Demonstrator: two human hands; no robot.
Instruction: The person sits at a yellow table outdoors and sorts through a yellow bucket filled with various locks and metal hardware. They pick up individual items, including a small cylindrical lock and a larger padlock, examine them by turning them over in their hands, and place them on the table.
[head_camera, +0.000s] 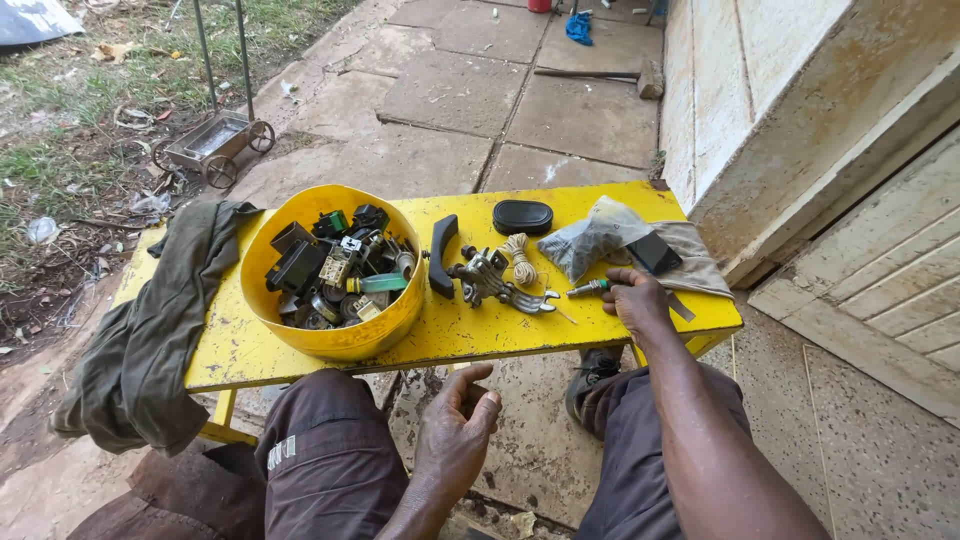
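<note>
My right hand (636, 298) rests on the yellow table (470, 335) near its right edge, fingers on a small green-handled screwdriver (588, 288). My left hand (455, 428) hangs open, palm up, below the table's front edge, between my knees, holding nothing. Just left of the screwdriver lies a metal lever assembly (492, 280) with a coil of pale cord (519, 258). A curved black handle (441, 255) and a black oval cap (522, 216) lie near it.
A yellow bowl (330, 335) full of several small black and green parts stands at table left. An olive cloth (160, 320) drapes over the left end. A clear bag of parts (590, 240) and a folded cloth (700, 262) sit at right. A hammer (600, 75) lies on the paving; a wall (800, 110) stands right.
</note>
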